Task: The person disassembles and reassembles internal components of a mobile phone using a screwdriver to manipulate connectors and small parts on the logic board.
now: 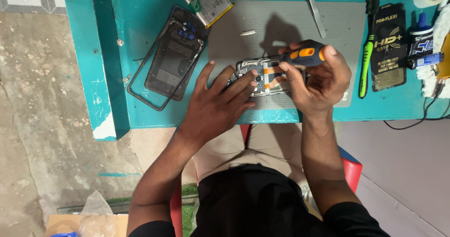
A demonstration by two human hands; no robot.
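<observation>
Phone internals (264,76), an opened handset with its circuit board and orange ribbon cable exposed, lay on a grey work mat (342,26) near the front edge of a teal table (140,12).

From the lower left, the left hand (216,105) reached forward with the forearm angled up and to the right. It rested palm down, fingers spread and nearly straight, fingertips pressing on the left end of the handset and gripping nothing.

The right hand (318,80) came up almost straight from below, wrist bent over the right end of the handset. Its fingers were curled closed around a screwdriver (304,55) with a black and orange handle, held roughly level with the tip pointing left over the board. Whether the tip touched the board could not be told.

The table's front edge ran just under both wrists. To the left, well apart, lay a dark back cover with its frame (171,54) and a flat battery (206,2). On the mat above the hands were a small silver part (248,32) and metal tweezers (314,7), with bare mat between. A green toothbrush (366,63) and a black packet (388,47) lay to the right.
</observation>
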